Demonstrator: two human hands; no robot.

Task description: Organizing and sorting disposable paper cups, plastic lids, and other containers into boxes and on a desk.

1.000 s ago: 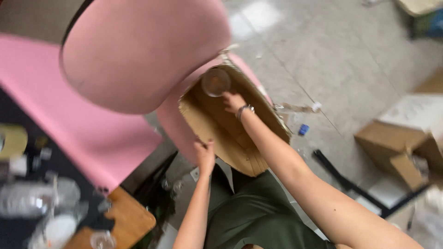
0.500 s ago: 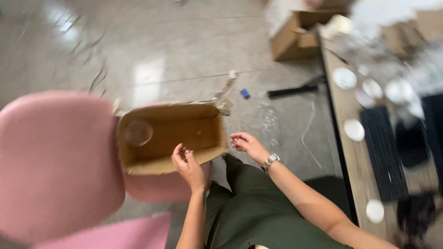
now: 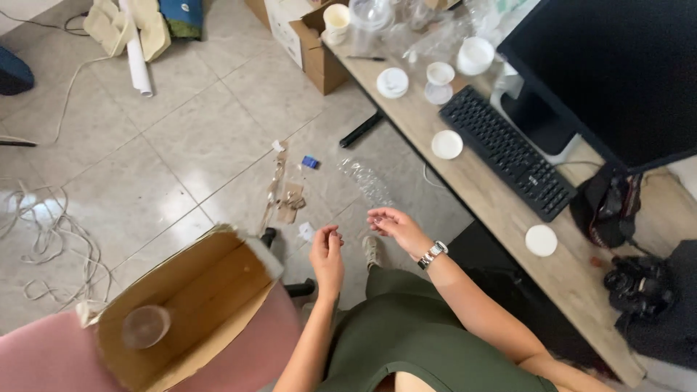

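Note:
My left hand (image 3: 327, 258) hovers empty just right of an open cardboard box (image 3: 190, 299), fingers loosely curled and apart. The box lies on a pink chair (image 3: 43, 359) and holds a clear plastic cup (image 3: 145, 326). My right hand (image 3: 396, 227), with a watch on its wrist, is raised in front of me over the floor, fingers spread and holding nothing. A clear plastic bottle (image 3: 368, 182) lies on the tiled floor just beyond it.
A wooden desk (image 3: 508, 210) on the right carries a black keyboard (image 3: 507, 152), a dark monitor (image 3: 617, 69), several white lids and clear containers. Cardboard boxes (image 3: 308, 40), paper scraps and cables lie on the floor. A black camera (image 3: 639, 284) sits near the desk's edge.
The view has swung right toward the desk. My left hand has let go of the box rim, and both hands have drawn away from the box, empty.

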